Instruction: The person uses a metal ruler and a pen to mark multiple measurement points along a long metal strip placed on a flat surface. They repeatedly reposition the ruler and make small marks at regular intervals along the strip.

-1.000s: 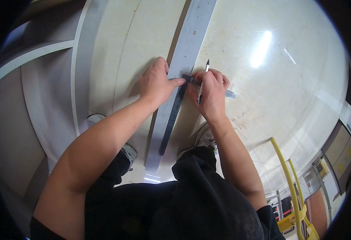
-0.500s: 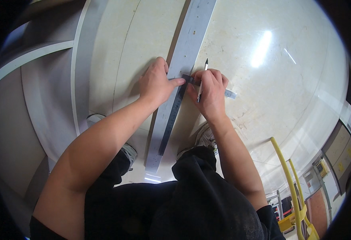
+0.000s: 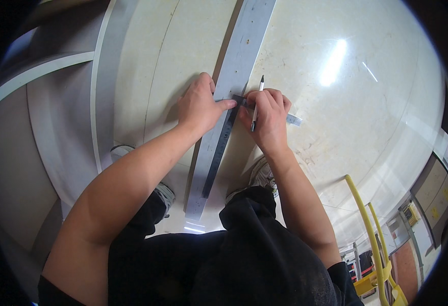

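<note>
A long grey metal bar point(image 3: 240, 61) with small holes runs away from me between my feet. Along its right edge lies the long dark leg of an L-shaped carpenter's square point(image 3: 217, 162); the short leg sticks out to the right. My left hand point(image 3: 199, 104) grips the bar from its left side, its thumb pressing by the square's corner. My right hand point(image 3: 269, 115) is closed around the short leg, whose silver end shows beyond the fingers. A slim white pen point(image 3: 257, 104) with dark ends is also tucked in my right hand, pointing away from me.
On the left stands a grey cabinet-like frame point(image 3: 97, 92) with panels. Glossy cream tiles point(image 3: 331, 137) form the floor. At lower right are a yellow tubular handle point(image 3: 361, 209) and assorted gear. My shoes point(image 3: 263, 174) stand on both sides of the bar.
The pen in my right hand has shifted very slightly toward me and to the left. Both hands, the square and the bar keep their places.
</note>
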`<act>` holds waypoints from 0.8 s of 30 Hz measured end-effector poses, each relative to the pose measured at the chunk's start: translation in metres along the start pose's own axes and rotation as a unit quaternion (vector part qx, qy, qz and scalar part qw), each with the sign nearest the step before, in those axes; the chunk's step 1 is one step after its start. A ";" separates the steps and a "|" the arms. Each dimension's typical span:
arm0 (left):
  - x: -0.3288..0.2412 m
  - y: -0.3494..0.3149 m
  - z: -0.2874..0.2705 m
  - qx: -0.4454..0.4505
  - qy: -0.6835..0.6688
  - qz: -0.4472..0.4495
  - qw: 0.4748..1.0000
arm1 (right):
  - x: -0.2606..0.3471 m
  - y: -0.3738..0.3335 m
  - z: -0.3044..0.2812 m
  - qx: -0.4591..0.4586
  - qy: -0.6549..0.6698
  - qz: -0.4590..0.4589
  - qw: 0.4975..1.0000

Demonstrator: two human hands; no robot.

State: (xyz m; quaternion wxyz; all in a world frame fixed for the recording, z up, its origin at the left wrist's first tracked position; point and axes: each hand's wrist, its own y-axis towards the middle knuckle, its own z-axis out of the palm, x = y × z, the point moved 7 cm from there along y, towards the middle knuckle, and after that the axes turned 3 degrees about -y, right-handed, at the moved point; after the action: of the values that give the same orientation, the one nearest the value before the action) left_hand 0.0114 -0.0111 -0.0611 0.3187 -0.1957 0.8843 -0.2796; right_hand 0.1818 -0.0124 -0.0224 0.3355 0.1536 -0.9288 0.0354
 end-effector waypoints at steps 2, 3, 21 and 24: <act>-0.003 -0.001 -0.002 -0.036 0.006 0.034 0.999 | 0.000 0.000 0.000 -0.002 0.003 -0.002 1.000; 0.001 0.000 0.000 -0.019 0.004 0.018 1.000 | 0.000 0.000 0.000 -0.003 0.005 -0.002 1.000; -0.008 -0.003 -0.007 -0.008 0.031 -0.008 0.999 | -0.018 -0.003 -0.030 -0.122 0.124 0.101 0.980; -0.006 -0.002 -0.004 -0.016 0.037 -0.003 0.999 | -0.019 -0.001 -0.028 -0.122 0.268 0.171 0.940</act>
State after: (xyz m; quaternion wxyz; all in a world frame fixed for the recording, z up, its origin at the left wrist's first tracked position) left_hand 0.0133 -0.0081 -0.0554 0.2817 -0.1931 0.8993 -0.2733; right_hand 0.2129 -0.0036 -0.0129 0.5769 -0.0649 -0.8140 0.0190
